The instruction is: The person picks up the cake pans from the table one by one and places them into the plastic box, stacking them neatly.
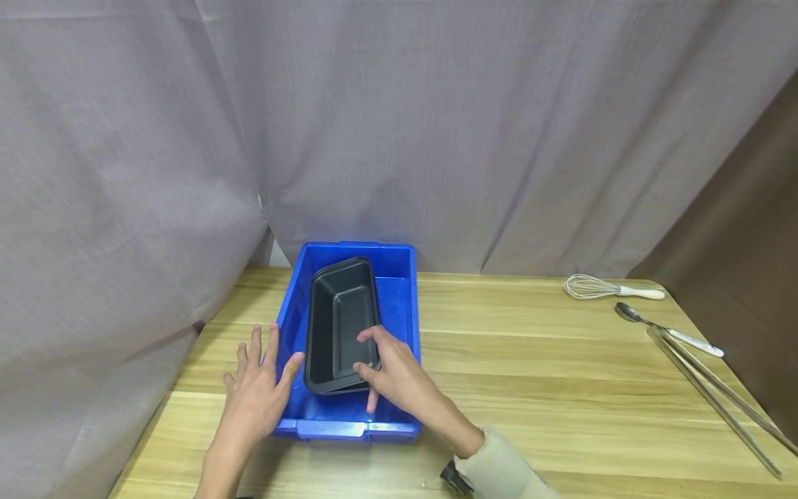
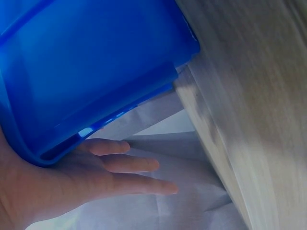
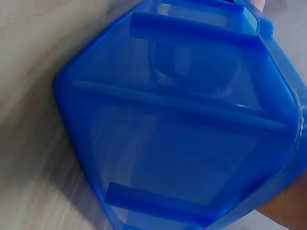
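A dark loaf pan (image 1: 355, 326) lies at a slant inside a blue plastic bin (image 1: 397, 291). A second dark edge shows just under its rim on the right and near sides. My right hand (image 1: 399, 374) reaches over the bin's right wall and holds the pan's near right corner, two fingers over the inside and the thumb pointing down outside the rim. My left hand (image 1: 252, 395) lies along the bin's left wall with fingers spread. The left wrist view has that hand (image 2: 96, 177) against the bin's rim (image 2: 7, 110). In the right wrist view the bin's outer side (image 3: 182, 134) hides most of my hand.
Far right on the wooden table (image 1: 511, 360) lie a whisk (image 1: 592, 287) with a white handle, a spoon (image 1: 630, 313) with a pale patterned handle, and long metal tongs (image 1: 717, 395). A grey curtain (image 1: 436, 125) hangs behind, and a brown panel (image 1: 742, 242) borders the right side.
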A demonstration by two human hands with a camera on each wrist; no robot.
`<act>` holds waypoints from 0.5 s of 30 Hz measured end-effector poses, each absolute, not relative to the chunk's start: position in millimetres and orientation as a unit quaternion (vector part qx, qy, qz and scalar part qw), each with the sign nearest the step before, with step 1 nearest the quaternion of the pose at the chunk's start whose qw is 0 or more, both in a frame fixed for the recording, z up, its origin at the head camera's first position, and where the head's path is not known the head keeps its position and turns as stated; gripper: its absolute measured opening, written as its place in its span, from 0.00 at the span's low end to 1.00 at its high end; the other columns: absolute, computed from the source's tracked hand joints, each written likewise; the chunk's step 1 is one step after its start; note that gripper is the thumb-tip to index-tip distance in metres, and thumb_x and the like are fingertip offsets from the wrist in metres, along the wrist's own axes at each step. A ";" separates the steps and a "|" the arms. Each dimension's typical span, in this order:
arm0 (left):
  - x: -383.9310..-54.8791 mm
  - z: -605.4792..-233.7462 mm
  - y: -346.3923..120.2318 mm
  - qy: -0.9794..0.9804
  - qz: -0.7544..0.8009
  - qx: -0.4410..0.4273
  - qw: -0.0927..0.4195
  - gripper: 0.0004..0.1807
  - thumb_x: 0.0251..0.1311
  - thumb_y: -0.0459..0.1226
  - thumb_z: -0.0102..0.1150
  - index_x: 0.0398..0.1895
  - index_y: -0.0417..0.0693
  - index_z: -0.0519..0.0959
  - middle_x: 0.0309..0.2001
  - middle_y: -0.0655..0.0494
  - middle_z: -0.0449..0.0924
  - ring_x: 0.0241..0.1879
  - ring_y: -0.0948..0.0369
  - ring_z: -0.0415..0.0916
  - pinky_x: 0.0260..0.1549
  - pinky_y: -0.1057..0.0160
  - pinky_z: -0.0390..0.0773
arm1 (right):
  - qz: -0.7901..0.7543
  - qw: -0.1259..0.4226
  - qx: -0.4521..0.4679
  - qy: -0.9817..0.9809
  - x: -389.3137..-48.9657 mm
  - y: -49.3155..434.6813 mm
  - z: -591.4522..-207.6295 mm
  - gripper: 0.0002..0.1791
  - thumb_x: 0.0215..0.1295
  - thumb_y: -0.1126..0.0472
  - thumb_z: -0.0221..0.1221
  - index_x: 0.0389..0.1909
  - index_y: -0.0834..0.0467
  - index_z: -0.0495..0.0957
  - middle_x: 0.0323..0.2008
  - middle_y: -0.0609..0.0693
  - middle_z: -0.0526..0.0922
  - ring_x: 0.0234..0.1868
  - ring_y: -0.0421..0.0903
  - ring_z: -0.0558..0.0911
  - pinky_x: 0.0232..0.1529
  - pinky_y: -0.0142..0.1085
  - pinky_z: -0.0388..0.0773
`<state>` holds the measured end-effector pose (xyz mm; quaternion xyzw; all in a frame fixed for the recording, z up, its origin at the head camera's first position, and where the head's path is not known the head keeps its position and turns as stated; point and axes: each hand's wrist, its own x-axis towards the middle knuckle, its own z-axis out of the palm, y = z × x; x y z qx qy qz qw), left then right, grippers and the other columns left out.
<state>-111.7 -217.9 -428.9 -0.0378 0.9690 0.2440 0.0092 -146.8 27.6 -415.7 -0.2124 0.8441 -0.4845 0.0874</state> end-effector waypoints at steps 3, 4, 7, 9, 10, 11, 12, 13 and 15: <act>-111.8 -429.0 -217.8 0.969 0.243 -0.038 0.011 0.45 0.88 0.61 0.34 0.91 0.43 0.41 0.89 0.29 0.30 0.84 0.22 0.34 0.71 0.11 0.40 | -0.473 0.078 -0.198 0.855 -144.6 26.3 -414.9 0.29 0.77 0.67 0.66 0.74 0.66 0.69 0.51 0.74 0.86 0.12 0.41 0.84 0.75 0.56 0.74; -112.0 -429.0 -217.6 0.969 0.242 -0.038 0.012 0.45 0.88 0.61 0.34 0.91 0.43 0.40 0.89 0.29 0.30 0.84 0.22 0.34 0.71 0.11 0.40 | -0.466 0.075 -0.193 0.860 -143.5 25.9 -414.7 0.30 0.77 0.66 0.66 0.75 0.66 0.68 0.62 0.78 0.80 0.11 0.39 0.83 0.76 0.56 0.73; -112.4 -428.7 -217.1 0.969 0.243 -0.036 0.015 0.45 0.88 0.62 0.34 0.91 0.43 0.40 0.89 0.29 0.30 0.84 0.22 0.33 0.72 0.11 0.40 | -0.437 0.065 -0.189 0.877 -140.2 24.4 -414.8 0.33 0.78 0.66 0.66 0.77 0.67 0.66 0.80 0.82 0.56 0.11 0.34 0.81 0.67 0.52 0.83; -112.7 -428.6 -216.5 0.969 0.244 -0.035 0.015 0.46 0.87 0.62 0.33 0.91 0.43 0.40 0.89 0.29 0.30 0.85 0.22 0.33 0.72 0.12 0.40 | -0.422 0.059 -0.192 0.884 -137.9 23.5 -415.5 0.33 0.78 0.66 0.66 0.78 0.68 0.65 0.83 0.82 0.48 0.12 0.33 0.80 0.49 0.43 0.90; -112.9 -428.6 -216.1 0.969 0.245 -0.034 0.015 0.46 0.87 0.62 0.33 0.91 0.43 0.40 0.89 0.29 0.30 0.85 0.22 0.33 0.72 0.12 0.40 | -0.415 0.056 -0.193 0.887 -137.0 23.0 -416.2 0.33 0.79 0.66 0.65 0.77 0.69 0.65 0.82 0.83 0.47 0.12 0.33 0.80 0.41 0.38 0.90; -113.0 -428.6 -215.7 0.969 0.246 -0.033 0.015 0.46 0.87 0.62 0.33 0.91 0.43 0.40 0.89 0.29 0.30 0.85 0.22 0.33 0.72 0.12 0.40 | -0.412 0.053 -0.194 0.889 -136.3 22.5 -416.9 0.32 0.79 0.66 0.65 0.77 0.70 0.65 0.82 0.84 0.46 0.12 0.33 0.80 0.31 0.34 0.88; -113.1 -428.7 -215.2 0.968 0.247 -0.033 0.015 0.45 0.88 0.62 0.33 0.91 0.43 0.40 0.89 0.29 0.30 0.85 0.22 0.34 0.72 0.12 0.40 | -0.410 0.054 -0.193 0.890 -135.9 22.1 -417.7 0.31 0.79 0.67 0.65 0.76 0.71 0.65 0.82 0.85 0.45 0.12 0.34 0.80 0.23 0.30 0.83; -113.1 -428.8 -214.9 0.968 0.247 -0.032 0.015 0.45 0.88 0.62 0.34 0.91 0.43 0.40 0.89 0.29 0.30 0.84 0.22 0.34 0.72 0.12 0.40 | -0.406 0.055 -0.192 0.892 -135.3 21.7 -418.3 0.30 0.79 0.67 0.64 0.75 0.71 0.66 0.82 0.85 0.44 0.12 0.34 0.80 0.21 0.27 0.81; -113.1 -429.0 -214.7 0.968 0.248 -0.032 0.014 0.45 0.88 0.61 0.34 0.91 0.43 0.40 0.89 0.29 0.30 0.84 0.22 0.34 0.73 0.13 0.41 | -0.393 0.057 -0.192 0.898 -135.4 20.2 -418.9 0.29 0.80 0.66 0.64 0.74 0.72 0.67 0.81 0.87 0.44 0.12 0.34 0.80 0.19 0.25 0.78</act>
